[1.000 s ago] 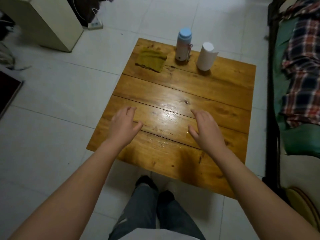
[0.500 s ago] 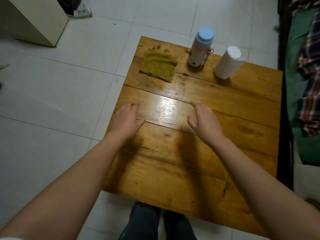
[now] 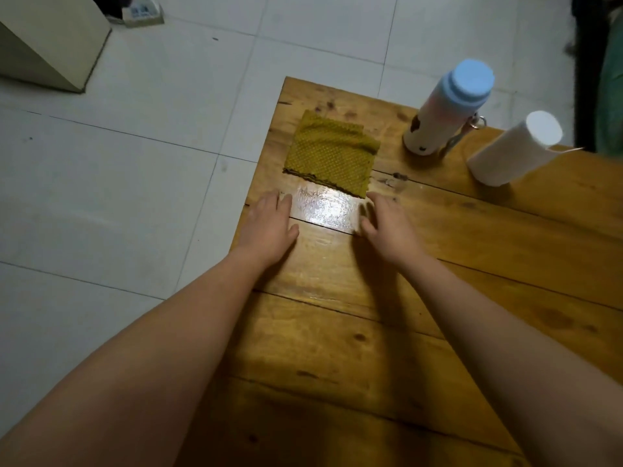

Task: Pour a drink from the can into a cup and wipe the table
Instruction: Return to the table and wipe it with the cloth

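Observation:
A folded mustard-yellow cloth [image 3: 332,151] lies near the far left corner of the wooden table [image 3: 472,264]. To its right stands a white bottle with a light blue lid [image 3: 445,109], and further right a white cup [image 3: 512,151]. My left hand [image 3: 268,227] is spread open just short of the cloth, near the table's left edge. My right hand [image 3: 387,224] is also open, fingers straight, its fingertips almost at the cloth's near right corner. Neither hand holds anything.
White floor tiles surround the table. A beige cabinet [image 3: 43,42] stands at the far left with a power strip [image 3: 143,15] on the floor behind it. A dark frame with green fabric [image 3: 603,72] borders the right edge.
Both hands have moved forward and closer to the yellow cloth, and the view has shifted nearer to the table's far left corner. Nothing has been picked up.

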Available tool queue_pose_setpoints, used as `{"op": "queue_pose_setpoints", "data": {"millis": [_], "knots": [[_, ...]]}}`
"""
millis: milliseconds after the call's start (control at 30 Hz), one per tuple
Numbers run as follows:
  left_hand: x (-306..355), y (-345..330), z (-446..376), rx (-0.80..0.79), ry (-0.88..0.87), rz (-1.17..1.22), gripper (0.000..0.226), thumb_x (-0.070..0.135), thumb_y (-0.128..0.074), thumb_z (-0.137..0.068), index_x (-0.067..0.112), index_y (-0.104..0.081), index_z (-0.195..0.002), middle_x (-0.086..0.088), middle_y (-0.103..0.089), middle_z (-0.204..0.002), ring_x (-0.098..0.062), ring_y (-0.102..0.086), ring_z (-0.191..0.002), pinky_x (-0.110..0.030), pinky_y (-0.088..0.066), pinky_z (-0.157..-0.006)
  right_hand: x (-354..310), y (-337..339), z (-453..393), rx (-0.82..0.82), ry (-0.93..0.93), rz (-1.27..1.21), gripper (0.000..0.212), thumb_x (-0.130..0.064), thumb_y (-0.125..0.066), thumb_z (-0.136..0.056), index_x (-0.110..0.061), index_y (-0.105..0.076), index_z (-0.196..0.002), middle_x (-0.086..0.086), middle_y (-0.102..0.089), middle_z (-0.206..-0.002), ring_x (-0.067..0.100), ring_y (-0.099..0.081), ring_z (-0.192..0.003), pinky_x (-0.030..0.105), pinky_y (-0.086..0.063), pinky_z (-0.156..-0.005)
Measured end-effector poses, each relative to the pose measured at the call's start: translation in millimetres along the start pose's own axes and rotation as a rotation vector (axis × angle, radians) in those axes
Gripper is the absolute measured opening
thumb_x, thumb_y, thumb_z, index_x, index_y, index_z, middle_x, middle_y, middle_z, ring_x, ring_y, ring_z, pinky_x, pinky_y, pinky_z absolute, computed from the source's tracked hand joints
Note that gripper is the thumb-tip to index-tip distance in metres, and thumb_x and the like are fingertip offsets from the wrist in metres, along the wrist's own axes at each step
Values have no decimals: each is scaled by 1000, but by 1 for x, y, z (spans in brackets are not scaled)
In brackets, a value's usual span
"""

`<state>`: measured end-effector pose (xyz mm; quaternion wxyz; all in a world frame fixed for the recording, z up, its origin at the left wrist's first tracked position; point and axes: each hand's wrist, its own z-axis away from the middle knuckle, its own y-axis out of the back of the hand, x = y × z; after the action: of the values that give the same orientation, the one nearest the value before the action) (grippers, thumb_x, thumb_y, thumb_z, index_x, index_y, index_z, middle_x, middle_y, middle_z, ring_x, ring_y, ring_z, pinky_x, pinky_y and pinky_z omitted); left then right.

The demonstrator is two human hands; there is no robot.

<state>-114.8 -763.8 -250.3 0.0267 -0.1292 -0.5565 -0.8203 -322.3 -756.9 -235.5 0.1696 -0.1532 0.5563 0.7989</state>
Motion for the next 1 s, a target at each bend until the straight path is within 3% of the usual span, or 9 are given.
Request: {"op": "queue_pose_setpoints", "data": {"millis": [100,233,367,533,633,800,1000], "knots": [[-11,-12,-10,2,-28,-32,60,37,-40,-96,12,-21,-146,-15,-14,-155,-28,-11,-144,-42,-13,-117,1,-7,-26,60,-26,-15,37,-21,-48,-90,-6,-45,-124,16,-53,-123,33,-46,-115,38,-36,-94],[-19,-20,-15,36,-67,-38,59,38,-37,-96,13,-21,-147,-14,-12,-156,-27,-7,-145,-43,-11,-118,0,-8,-55,142,-101,-87,36,-19,-51,-89,-3,-48,-121,17,-54,-120,33,-47,-113,40,-38,-93],[-21,-23,-15,46,-75,-34,59,39,-36,-97,14,-18,-148,-12,-10,-157,-25,-5,-145,-42,-9,-118,-3,-5,-78,224,-195,-184,50,-21,-55,-88,-4,-39,-133,15,-47,-130,30,-44,-121,45,-36,-102],[-23,-23,-16,58,-85,-15,58,38,-39,-96,15,-23,-147,-12,-14,-156,-26,-9,-145,-42,-10,-118,-12,1,-101,260,-301,-246,63,-23,-57,-88,-12,-26,-142,9,-34,-144,28,-36,-130,55,-33,-103],[-25,-22,-17,69,-101,-19,57,37,-40,-96,14,-25,-146,-13,-16,-155,-27,-12,-144,-42,-10,-117,-14,2,-113,249,-325,-254,63,-24,-57,-89,-18,-26,-143,6,-36,-144,27,-36,-131,59,-34,-101],[-30,-22,-18,97,-140,-20,55,35,-42,-96,14,-29,-145,-13,-23,-154,-27,-18,-143,-39,-11,-116,-11,5,-130,244,-326,-273,54,-28,-58,-88,-15,-39,-137,11,-41,-135,28,-42,-123,43,-39,-102],[-28,-27,-19,139,-120,-26,50,35,-44,-91,8,-46,-134,-19,-40,-144,-34,-37,-134,-47,-24,-111,-13,2,-143,228,-334,-279,54,-35,-70,-78,-18,-54,-126,11,-50,-130,30,-46,-120,45,-43,-97]]}}
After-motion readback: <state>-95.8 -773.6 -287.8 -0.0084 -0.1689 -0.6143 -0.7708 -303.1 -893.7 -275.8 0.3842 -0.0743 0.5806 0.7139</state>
